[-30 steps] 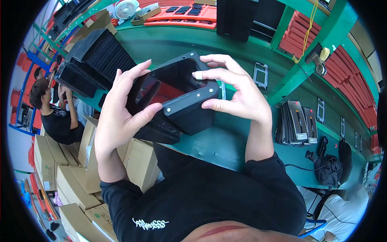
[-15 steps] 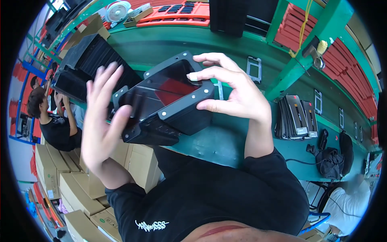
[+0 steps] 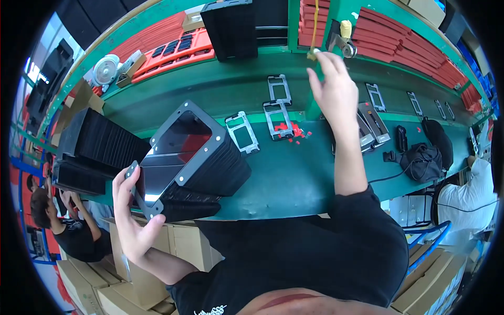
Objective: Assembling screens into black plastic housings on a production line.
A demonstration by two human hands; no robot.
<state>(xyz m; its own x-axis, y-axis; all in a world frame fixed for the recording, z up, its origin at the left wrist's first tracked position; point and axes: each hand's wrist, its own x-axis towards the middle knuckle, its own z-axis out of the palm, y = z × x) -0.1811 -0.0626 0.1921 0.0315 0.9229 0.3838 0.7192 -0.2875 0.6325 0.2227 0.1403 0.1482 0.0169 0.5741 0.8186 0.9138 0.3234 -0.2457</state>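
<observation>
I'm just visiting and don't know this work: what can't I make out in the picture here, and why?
All in the head view:
- Black stack: part of its left end is covered by the left hand.
- Grey panels: partly hidden behind the right forearm.
- Red bits: too small to identify.
- Yellow cord: the right hand overlaps its lower end, so contact is unclear.

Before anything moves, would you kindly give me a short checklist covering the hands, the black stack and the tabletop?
1. Left hand at the left end of the black stack: ok.
2. Glossy panel within the stack's top rim: ok.
3. Right hand away from the stack: ok, raised.
4. Right hand touching the yellow cord: cannot tell.
5. Tabletop free of loose bits: not ok, red pieces lie scattered.
</observation>
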